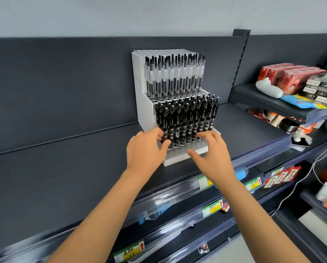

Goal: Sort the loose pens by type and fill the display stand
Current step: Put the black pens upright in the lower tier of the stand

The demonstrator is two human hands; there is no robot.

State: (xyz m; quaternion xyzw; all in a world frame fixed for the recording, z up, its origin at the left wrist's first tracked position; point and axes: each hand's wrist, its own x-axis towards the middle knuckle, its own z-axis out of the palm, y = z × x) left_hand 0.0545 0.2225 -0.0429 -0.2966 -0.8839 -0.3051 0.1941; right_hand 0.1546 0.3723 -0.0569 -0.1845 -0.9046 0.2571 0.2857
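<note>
A white stepped display stand point(142, 103) sits on the dark shelf. Its top tier holds several clear-barrelled pens with black caps point(175, 76). The middle tier holds several black pens point(187, 114). The lowest tier point(179, 155) shows bare holes. My left hand point(146, 149) pinches the bottom of a black pen at the left end of the middle tier. My right hand point(212, 150) hovers at the stand's front right, fingers spread and loosely bent over the lower holes, holding nothing.
The dark shelf point(64, 158) stretches to the left. At the right, a higher shelf carries red boxes point(291, 76), black-and-white boxes point(322, 86) and a white pouch point(269, 89). Price tags point(212, 207) line the shelf rails below. A white cable point(314, 168) hangs at the right.
</note>
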